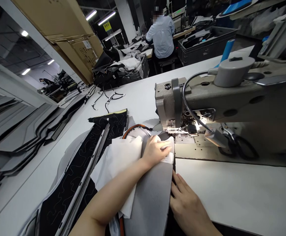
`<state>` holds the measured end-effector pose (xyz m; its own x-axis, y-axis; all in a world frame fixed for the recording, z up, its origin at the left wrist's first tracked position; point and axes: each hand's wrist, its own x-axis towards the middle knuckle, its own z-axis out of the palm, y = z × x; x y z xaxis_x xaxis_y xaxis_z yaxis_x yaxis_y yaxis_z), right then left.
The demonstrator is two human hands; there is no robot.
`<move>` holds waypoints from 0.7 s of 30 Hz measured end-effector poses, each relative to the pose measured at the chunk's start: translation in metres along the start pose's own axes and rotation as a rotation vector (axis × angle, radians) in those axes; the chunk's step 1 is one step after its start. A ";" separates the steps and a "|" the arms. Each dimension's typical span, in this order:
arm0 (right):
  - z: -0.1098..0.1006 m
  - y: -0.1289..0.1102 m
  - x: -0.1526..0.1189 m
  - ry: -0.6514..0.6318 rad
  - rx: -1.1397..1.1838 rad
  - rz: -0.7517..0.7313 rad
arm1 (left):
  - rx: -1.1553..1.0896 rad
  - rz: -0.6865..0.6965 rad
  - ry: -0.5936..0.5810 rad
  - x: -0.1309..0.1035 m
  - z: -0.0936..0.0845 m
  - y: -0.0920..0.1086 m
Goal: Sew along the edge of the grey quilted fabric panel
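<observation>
White laminate covers the long work table (231, 193), which runs from the near edge far back into a dim factory hall with tube lights on the ceiling. On its right side stands the big grey-beige industrial sewing machine (221, 105), with a small lamp on a flexible neck that shines on the needle area. On the left of the table lie dark grey moulded panels in a stack (17, 131), and behind them brown cardboard boxes (69, 32) lean over the table. Far behind, a person in a light blue shirt (161, 36) sits with the back to the camera.

In front of the machine lies the grey felt-like fabric piece (153, 193), with a sheet of white backing cloth (118, 157) beside and partly under it. To the left is a long black quilted panel with wavy stitching (84, 164).

The left hand (155, 149) reaches forward with the forearm across the white cloth. Its fingers are stretched almost flat and press on the grey piece just before the presser foot; it grips nothing. The right hand (187, 203) rests at the right edge of the grey piece, fingers open and lying flat, touching the edge without closing on it.
</observation>
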<state>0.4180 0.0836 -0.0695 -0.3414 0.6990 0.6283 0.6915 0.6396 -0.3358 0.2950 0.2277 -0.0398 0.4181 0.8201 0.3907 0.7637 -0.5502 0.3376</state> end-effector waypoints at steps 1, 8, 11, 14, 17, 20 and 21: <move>0.000 0.000 -0.001 0.001 0.004 -0.005 | -0.008 0.002 -0.003 0.000 0.000 0.001; -0.003 0.000 -0.008 -0.021 0.069 -0.145 | -0.001 -0.001 0.029 0.003 0.006 0.000; -0.006 0.002 -0.011 -0.029 0.120 -0.175 | 0.007 0.012 0.027 0.002 0.006 0.000; -0.008 0.004 -0.012 -0.052 0.143 -0.206 | 0.011 0.011 0.016 0.001 0.004 0.002; -0.010 0.005 -0.013 -0.043 0.154 -0.220 | 0.019 0.010 0.002 -0.001 0.003 0.004; -0.010 0.003 -0.014 -0.033 0.142 -0.198 | 0.027 0.013 0.011 -0.001 0.003 0.004; -0.010 0.002 -0.014 -0.031 0.135 -0.190 | 0.030 0.015 0.011 0.000 0.003 0.004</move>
<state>0.4307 0.0719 -0.0723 -0.4777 0.5704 0.6682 0.5225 0.7959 -0.3058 0.2996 0.2255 -0.0414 0.4245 0.8096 0.4054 0.7719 -0.5577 0.3054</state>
